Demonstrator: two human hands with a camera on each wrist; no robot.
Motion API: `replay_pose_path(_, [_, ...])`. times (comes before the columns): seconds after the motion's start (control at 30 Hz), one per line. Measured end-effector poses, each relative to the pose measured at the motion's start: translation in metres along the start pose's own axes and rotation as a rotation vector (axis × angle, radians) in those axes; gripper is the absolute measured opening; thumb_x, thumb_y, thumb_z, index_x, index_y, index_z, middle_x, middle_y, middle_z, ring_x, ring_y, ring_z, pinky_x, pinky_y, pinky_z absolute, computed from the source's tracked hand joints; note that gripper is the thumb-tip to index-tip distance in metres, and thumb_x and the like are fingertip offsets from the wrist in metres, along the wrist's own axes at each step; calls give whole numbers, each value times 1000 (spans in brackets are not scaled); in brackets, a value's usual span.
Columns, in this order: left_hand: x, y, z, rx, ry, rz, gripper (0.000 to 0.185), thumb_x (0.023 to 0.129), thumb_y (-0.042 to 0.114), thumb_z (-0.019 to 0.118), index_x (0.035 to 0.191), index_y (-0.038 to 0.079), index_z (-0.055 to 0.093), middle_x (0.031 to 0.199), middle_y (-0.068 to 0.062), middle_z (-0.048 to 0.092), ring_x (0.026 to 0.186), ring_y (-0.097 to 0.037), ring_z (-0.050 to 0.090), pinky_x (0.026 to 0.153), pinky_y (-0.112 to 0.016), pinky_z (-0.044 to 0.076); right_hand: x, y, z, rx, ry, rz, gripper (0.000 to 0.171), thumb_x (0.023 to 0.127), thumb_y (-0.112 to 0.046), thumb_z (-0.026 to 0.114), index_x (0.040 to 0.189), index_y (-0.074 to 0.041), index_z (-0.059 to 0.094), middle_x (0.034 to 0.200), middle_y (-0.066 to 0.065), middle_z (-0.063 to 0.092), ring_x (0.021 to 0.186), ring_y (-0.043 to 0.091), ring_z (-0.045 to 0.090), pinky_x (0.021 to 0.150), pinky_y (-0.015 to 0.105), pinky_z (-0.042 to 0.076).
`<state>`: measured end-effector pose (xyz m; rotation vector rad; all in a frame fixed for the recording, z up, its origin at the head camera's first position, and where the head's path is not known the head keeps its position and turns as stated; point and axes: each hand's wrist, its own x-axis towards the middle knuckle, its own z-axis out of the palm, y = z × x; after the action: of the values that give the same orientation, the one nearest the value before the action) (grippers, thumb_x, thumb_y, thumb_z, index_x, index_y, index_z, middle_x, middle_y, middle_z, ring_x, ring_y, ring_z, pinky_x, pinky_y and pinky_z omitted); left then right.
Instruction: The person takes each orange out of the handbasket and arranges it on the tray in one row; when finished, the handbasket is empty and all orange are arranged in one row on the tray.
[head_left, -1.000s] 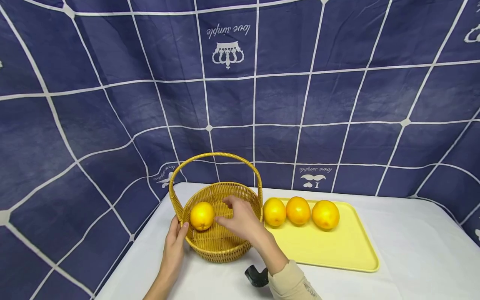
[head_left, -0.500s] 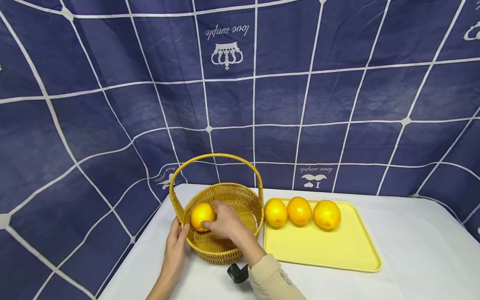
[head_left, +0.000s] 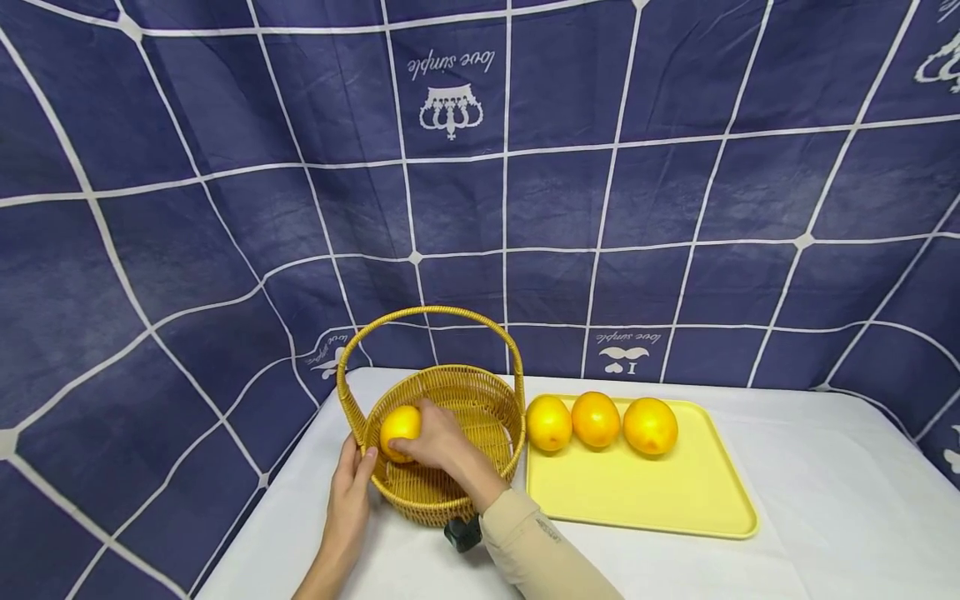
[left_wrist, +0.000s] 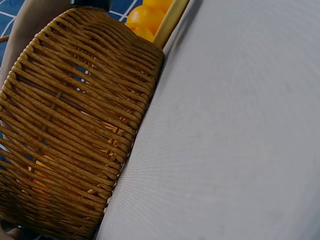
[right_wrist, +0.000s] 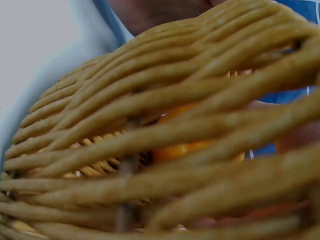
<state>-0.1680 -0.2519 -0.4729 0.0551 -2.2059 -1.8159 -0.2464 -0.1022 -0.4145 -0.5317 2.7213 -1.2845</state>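
A wicker basket [head_left: 427, 510] with a tall arched handle stands upright on the table. My left hand [head_left: 350, 492] holds its left side near the handle's base, thumb at the rim and fingers outside. Inside the basket, my right hand [head_left: 442, 437] grips an orange [head_left: 397, 427] near the left wall, with the thumb in front and fingers behind; the fingertips are partly hidden. Woven strands [left_wrist: 75, 115] fill much of the left wrist view. In the right wrist view, the orange [right_wrist: 182, 145] shows only through gaps in the weave.
Right of the basket lies a yellow tray [head_left: 645, 496]. Three oranges stand along its back left: one by the basket [head_left: 549, 423], a middle orange [head_left: 596, 419] and a right-hand orange [head_left: 650, 427]. A blue checked cloth [head_left: 562, 200] hangs behind the white table.
My right hand has moved left inside the basket, from beside the orange to a grip on it. The left hand stays at the basket's left side.
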Motion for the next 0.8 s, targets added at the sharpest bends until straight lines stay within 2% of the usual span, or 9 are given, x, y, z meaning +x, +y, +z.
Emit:
replay_pose_path(0.2, [1,-2,0,-4,8,-11,54,116,30,40,166,15,29,166,-15,42,152,-20,36,108,0,28,-1,-5,1,14,-29,-2,68,81,-33,92,130,0,60,107,12,69,93,22,65,78,33,59])
replay_pose_path(0.37, [1,-2,0,-10,18,9,52,116,28,41,165,14,31,166,-14,41,153,-21,35,109,0,27,-5,-7,4,0,-48,-24,70,79,-34,92,133,-1,62,109,12,70,96,24,64,79,32,58])
replay_pose_path(0.47, [0,-2,0,-7,26,16,51,116,28,41,164,14,32,165,-15,43,150,-16,38,108,0,29,-6,-7,5,11,-35,-26,72,79,-32,93,135,1,62,111,14,70,96,24,65,79,33,59])
replay_pose_path(0.6, [0,-2,0,-3,33,11,51,115,29,42,164,15,33,163,-15,45,144,-8,42,108,-1,30,-11,-6,3,19,-10,-13,76,76,-32,94,134,4,61,108,16,70,91,23,66,75,33,60])
replay_pose_path(0.8, [1,0,0,8,21,-2,52,116,30,41,165,16,31,164,-14,44,145,-11,41,108,-1,29,-20,-8,-6,17,14,-6,78,73,-36,96,130,5,61,100,13,67,86,20,63,68,31,58])
